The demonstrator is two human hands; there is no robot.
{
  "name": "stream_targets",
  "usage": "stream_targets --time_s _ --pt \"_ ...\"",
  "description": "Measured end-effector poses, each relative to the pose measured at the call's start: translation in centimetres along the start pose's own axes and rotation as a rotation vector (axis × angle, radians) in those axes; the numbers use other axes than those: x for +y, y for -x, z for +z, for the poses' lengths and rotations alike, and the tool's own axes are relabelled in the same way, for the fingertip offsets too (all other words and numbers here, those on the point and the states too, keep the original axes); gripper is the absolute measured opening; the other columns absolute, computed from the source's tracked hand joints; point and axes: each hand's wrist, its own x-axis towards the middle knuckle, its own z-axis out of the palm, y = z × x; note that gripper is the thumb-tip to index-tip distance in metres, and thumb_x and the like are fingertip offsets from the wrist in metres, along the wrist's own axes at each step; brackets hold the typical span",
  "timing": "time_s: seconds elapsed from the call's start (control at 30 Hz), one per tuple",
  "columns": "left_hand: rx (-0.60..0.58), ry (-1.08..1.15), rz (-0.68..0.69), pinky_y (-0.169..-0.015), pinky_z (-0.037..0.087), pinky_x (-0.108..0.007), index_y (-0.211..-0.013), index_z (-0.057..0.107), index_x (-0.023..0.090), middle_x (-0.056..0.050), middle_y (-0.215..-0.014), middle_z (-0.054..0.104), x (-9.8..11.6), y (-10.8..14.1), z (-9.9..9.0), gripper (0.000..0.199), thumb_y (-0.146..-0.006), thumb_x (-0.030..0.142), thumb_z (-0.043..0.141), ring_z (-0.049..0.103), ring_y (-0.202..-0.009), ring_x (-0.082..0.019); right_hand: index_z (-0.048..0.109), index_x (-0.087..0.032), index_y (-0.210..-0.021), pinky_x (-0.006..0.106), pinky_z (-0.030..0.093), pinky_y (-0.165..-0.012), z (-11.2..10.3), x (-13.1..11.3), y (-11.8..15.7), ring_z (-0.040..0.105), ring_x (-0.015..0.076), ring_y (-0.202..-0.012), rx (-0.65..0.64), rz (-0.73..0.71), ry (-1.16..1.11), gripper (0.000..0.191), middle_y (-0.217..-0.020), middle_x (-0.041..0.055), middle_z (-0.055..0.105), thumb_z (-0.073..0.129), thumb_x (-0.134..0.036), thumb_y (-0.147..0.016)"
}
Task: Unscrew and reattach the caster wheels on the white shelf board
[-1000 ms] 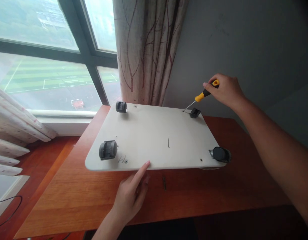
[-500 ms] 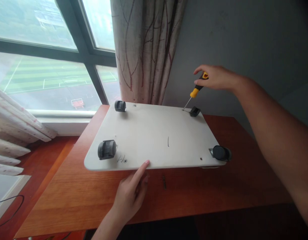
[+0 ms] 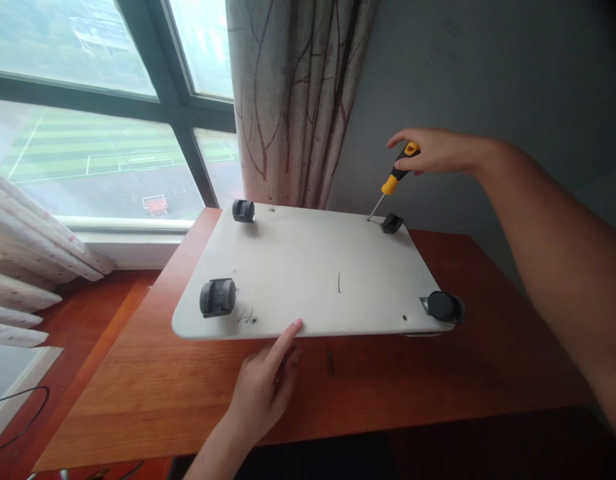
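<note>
A white board (image 3: 308, 267) with black casters near its corners lies on the wooden table (image 3: 153, 380). My right hand (image 3: 423, 152) grips the handle of a yellow and black screwdriver (image 3: 390, 185); its tip meets the board's far edge, just left of the far right caster (image 3: 392, 223). At the near edge, my left hand (image 3: 268, 373) rests its extended index fingertip on the board, the other fingers curled beneath. Whether those curled fingers hold the board's underside is hidden. A screw head (image 3: 254, 321) shows beside the near left caster (image 3: 218, 297).
On the table in front of the board lies a small, dark, thin object (image 3: 331, 363). Behind the board hangs a patterned curtain (image 3: 298, 100), beside a grey wall (image 3: 468, 80). A window (image 3: 113, 140) is at the left.
The view has shifted slightly. My right hand has turned a little around the screwdriver handle, its tip still at the same spot. My left hand keeps its place on the board's edge.
</note>
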Motion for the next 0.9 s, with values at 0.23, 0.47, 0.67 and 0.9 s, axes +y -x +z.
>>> stream_targets --time_s 0.23,0.47,0.67,0.9 --pt "0.006 -0.010 0.011 -0.066 0.053 -0.020 -0.155 0.036 0.026 -0.001 -0.084 0.067 0.2 -0.2 0.0 0.060 -0.098 0.012 0.047 0.063 -0.065 -0.011 0.068 -0.019 -0.098 0.037 0.051 -0.072 0.0 -0.5 0.4 0.060 0.0166 -0.061 0.108 0.198 0.265 0.042 -0.069 0.0037 0.064 0.051 -0.058 -0.094" --pt "0.007 -0.020 0.018 -0.065 0.053 -0.019 -0.153 0.039 0.023 -0.001 -0.082 0.067 0.1 -0.2 0.0 0.056 -0.098 0.014 0.047 0.062 -0.062 -0.011 0.057 -0.026 -0.132 0.026 0.054 -0.068 -0.4 1.0 0.2 0.063 0.0136 -0.081 -0.038 0.056 -0.072 0.048 -0.113 0.0076 0.065 0.069 -0.027 -0.085" --pt "0.006 -0.016 0.019 -0.064 0.052 -0.019 -0.153 0.038 0.024 -0.002 -0.085 0.068 0.0 -0.1 0.1 0.058 -0.097 0.012 0.048 0.061 -0.062 -0.011 0.068 -0.020 -0.100 0.037 0.051 -0.074 0.1 1.3 0.2 0.061 0.0160 -0.060 0.129 0.198 0.263 0.042 -0.070 0.0032 0.065 0.051 -0.058 -0.094" --pt "0.004 -0.015 0.016 -0.065 0.053 -0.020 -0.153 0.038 0.024 -0.002 -0.084 0.068 0.2 -0.2 0.0 0.059 -0.096 0.011 0.047 0.061 -0.063 -0.011 0.061 -0.026 -0.120 0.027 0.053 -0.071 0.2 2.0 0.4 0.065 0.0168 -0.088 0.036 0.020 -0.221 0.039 -0.111 0.0054 0.068 0.067 -0.025 -0.081"
